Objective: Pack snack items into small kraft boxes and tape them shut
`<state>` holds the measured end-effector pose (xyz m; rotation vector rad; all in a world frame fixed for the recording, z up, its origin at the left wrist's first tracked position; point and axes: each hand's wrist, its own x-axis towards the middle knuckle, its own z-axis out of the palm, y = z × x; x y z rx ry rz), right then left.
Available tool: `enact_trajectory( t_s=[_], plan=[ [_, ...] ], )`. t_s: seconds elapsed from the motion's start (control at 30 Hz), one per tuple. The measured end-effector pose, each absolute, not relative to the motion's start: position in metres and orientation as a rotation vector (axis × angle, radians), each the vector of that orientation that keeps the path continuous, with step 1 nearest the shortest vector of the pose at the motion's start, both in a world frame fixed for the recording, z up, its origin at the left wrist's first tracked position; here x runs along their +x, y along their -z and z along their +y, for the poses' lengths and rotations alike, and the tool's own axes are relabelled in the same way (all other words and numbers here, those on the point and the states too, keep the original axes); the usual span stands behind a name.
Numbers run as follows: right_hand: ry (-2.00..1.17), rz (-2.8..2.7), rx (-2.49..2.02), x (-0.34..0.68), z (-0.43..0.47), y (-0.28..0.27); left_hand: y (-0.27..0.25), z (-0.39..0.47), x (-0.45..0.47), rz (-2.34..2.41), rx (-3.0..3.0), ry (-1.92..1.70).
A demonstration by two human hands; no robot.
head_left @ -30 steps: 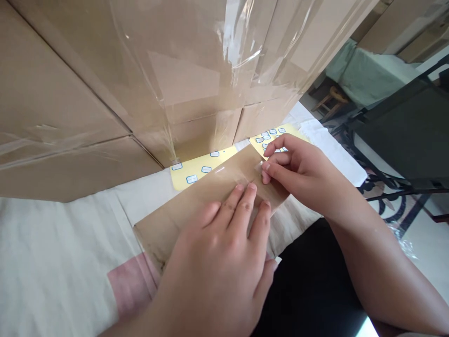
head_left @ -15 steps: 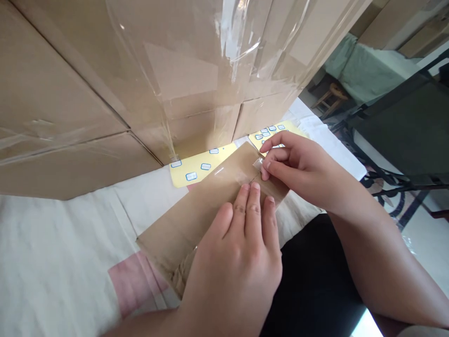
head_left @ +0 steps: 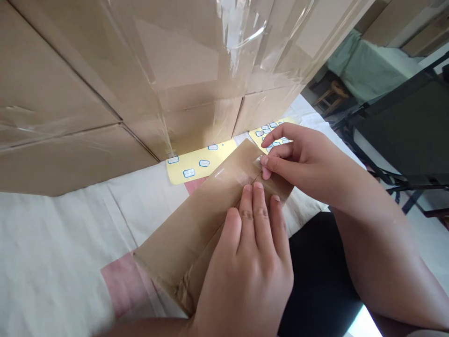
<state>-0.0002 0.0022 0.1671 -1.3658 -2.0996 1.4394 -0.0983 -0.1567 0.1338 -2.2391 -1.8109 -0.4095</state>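
A brown cardboard box lies slantwise on the cloth, with a seam along its top and a crumpled near-left end. My left hand presses on it, fingers stretched out over the seam. Near the far right end, my right hand pinches a small piece of clear tape between thumb and fingers, at the box's surface. Part of the tape is hidden by the fingertips. Beyond the box lie a yellow sheet and another yellow sheet, both bearing blue-outlined white labels.
A large taped cardboard carton rises like a wall behind the box. White cloth with a pink patch covers the surface. To the right are a dark chair, a wooden stool and a green-covered table.
My left hand has shifted slightly right, baring more of the box's seam. The right thumb now covers more of the tape. The view has moved a little.
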Motion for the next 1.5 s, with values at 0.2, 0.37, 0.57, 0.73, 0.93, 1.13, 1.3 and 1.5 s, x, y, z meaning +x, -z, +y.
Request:
enact_trajectory(
  t_s=[0.2,0.37,0.57,0.73,0.93,1.13,1.3,1.5],
  plan=[
    [-1.427,-2.086,-1.370,-0.001,-0.001,-0.164,-0.132,-0.158,-0.098,-1.806,-2.253,0.397],
    [-1.376,-2.100,-1.427,-0.005,-0.003,-0.166,-0.129,-0.158,-0.098,-1.786,-2.244,0.377],
    [-1.290,-2.158,-1.497,-0.011,-0.004,-0.173,-0.129,-0.157,-0.097,-1.805,-2.217,0.434],
    [-1.262,-2.193,-1.508,-0.013,-0.005,-0.175,-0.128,-0.159,-0.100,-1.815,-2.270,0.474],
    [-1.214,-2.249,-1.516,-0.015,-0.001,-0.173,-0.125,-0.163,-0.103,-1.848,-2.351,0.534],
    [-1.154,-2.285,-1.568,-0.020,-0.003,-0.180,-0.127,-0.162,-0.103,-1.821,-2.333,0.463],
    [-0.961,-2.375,-1.651,-0.024,-0.005,-0.184,-0.125,-0.162,-0.104,-1.801,-2.327,0.492],
    [-0.792,-2.534,-1.634,-0.021,0.003,-0.182,-0.123,-0.164,-0.102,-1.853,-2.321,0.566]
  ],
)
